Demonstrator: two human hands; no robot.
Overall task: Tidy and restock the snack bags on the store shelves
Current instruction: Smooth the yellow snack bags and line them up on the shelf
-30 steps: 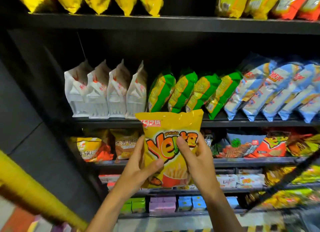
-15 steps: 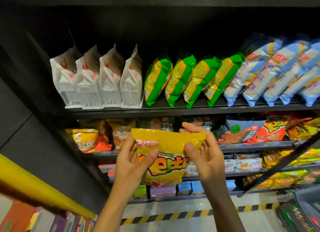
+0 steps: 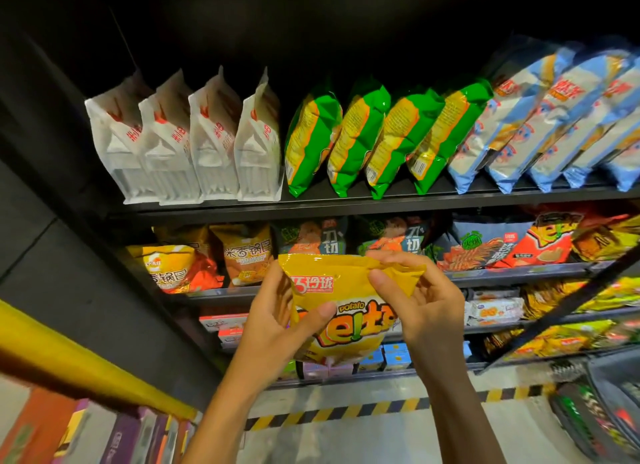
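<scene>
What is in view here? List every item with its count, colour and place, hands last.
white gusseted bags: four, white with red print, upright at the left of the upper shelf.
green chip bags: four, green and yellow, leaning in the middle of the upper shelf.
blue snack bags: at least five, light blue, leaning at the right of the upper shelf.
orange rice-crust bags: at least two, orange and yellow, left of the second shelf.
yellow potato snack bag: one, yellow, held in front of the second shelf.
left hand: grip on the bag's left side.
right hand: grip pinching the bag's folded top corner.
</scene>
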